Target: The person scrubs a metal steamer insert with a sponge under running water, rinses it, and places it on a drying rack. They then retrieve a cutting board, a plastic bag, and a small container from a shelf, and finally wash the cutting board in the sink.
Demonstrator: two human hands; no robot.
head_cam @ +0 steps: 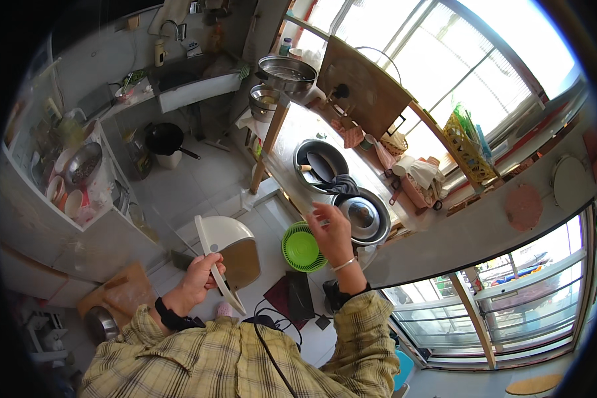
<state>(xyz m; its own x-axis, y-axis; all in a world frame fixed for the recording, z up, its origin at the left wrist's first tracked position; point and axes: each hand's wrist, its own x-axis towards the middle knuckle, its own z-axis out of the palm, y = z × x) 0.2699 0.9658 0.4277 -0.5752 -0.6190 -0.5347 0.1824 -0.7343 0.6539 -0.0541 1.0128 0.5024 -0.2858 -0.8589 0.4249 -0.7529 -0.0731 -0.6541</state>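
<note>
My left hand grips the rim of a cream plastic bin or container, which is tilted so that its brownish inside shows. My right hand is raised with its fingers apart and nothing visible in it, in front of the counter's edge. Below and beside it stands a green slotted plastic basket on the floor. Just beyond the hand, on the counter, are a metal basin with a domed lid in it and another basin holding a dark pan. A dark cloth hangs over the basins' rims.
A low wall with a wooden post borders the counter. A black wok stands on a white stand at the back left. The left counter holds a metal bowl and dishes. A black cable runs over my front.
</note>
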